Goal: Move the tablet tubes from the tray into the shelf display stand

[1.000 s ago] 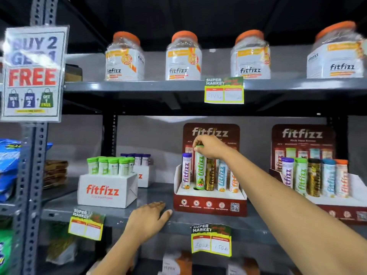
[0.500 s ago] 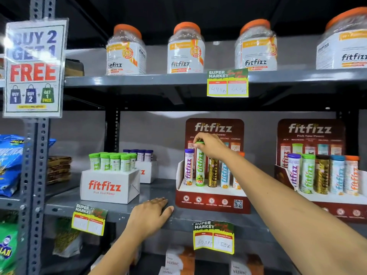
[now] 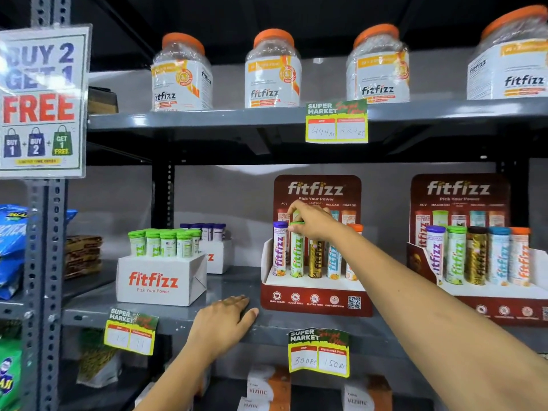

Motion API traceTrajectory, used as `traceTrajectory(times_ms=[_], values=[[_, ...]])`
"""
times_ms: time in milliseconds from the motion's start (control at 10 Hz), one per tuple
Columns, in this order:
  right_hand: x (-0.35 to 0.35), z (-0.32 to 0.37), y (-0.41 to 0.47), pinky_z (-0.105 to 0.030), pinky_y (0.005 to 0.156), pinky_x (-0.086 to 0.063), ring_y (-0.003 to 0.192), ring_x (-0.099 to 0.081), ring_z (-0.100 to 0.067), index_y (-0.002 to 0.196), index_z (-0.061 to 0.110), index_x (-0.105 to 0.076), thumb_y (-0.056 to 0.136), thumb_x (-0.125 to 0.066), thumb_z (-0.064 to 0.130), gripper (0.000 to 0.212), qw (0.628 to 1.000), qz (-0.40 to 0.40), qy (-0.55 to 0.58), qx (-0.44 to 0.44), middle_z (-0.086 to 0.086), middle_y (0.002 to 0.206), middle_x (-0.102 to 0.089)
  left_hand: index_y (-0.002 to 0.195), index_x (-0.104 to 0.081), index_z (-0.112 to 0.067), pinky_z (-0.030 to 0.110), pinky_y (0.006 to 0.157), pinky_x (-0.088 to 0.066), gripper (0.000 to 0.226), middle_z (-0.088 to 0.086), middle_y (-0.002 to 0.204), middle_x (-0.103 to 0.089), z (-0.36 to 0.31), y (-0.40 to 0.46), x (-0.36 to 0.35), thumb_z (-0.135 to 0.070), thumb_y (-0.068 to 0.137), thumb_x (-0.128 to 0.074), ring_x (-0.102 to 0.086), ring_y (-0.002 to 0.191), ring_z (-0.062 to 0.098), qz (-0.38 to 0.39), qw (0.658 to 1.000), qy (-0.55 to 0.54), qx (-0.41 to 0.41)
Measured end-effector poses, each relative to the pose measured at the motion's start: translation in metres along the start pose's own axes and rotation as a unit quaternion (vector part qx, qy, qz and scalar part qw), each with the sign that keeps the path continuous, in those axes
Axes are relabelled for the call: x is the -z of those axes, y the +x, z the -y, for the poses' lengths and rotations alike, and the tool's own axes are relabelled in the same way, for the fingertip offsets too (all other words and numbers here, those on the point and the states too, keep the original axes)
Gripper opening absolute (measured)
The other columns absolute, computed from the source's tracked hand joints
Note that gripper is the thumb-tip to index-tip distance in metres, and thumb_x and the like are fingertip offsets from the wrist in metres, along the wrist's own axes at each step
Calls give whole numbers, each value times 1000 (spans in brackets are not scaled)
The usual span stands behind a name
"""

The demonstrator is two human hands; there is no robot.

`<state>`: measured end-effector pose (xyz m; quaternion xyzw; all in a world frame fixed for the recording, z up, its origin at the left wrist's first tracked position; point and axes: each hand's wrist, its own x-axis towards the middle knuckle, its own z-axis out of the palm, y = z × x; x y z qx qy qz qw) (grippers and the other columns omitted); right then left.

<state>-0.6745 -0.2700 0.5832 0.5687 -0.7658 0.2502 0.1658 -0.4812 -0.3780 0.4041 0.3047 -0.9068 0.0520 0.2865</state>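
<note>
My right hand (image 3: 314, 222) is up at the display stand (image 3: 315, 304), fingers curled down over the green cap of the green tube (image 3: 296, 256), pinching it at the top. The tube stands upright, long axis straight up and down, in the second slot from the left, between the purple-capped tube (image 3: 279, 250) and the gold tube (image 3: 315, 259). It looks seated to the same depth as its neighbours, so I judge this one is about home and the next thing is to let go cleanly, lifting straight up off the cap so nothing tips.

My left hand (image 3: 226, 317) is flat on the front edge of the shelf (image 3: 237, 280), fingers together, palm down, holding nothing, just bracing me.

The rest of the green tubes (image 3: 166, 243) sit well off to the left in the white tray (image 3: 160, 281), all upright, caps up, packed close. That tray lies left of both hands, and my left hand is the nearer one; the right would have to cross over.

The tube itself: slim, pale body with green lettering running down its length, green cap, fruit picture at the foot. Smooth plastic, likely a bit slippery, so a pinch near the cap suits it.
</note>
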Motion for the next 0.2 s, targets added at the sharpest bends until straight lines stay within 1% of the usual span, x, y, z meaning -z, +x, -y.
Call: traceTrajectory(times_ms=[100, 200], values=[[2, -2, -2, -42, 98, -29, 116, -52, -24, 122, 25, -45, 92, -58, 33, 35, 1000, 0, -3, 1, -1, 119, -63, 138, -43, -31, 31, 101, -39, 54, -11, 148, -42, 1, -1, -1, -59, 94, -26, -42, 131, 11, 13, 1000, 0, 3], [4, -10, -9, -46, 105, -30, 121, -52, -26, 131, 23, -41, 94, -52, 39, 42, 999, -48, 12, -1, -4, 133, -55, 149, -17, -25, 40, 110, -29, 66, -6, 158, -17, -1, 3, 8, -61, 94, -24, -24, 142, 16, 48, 997, -58, 28]])
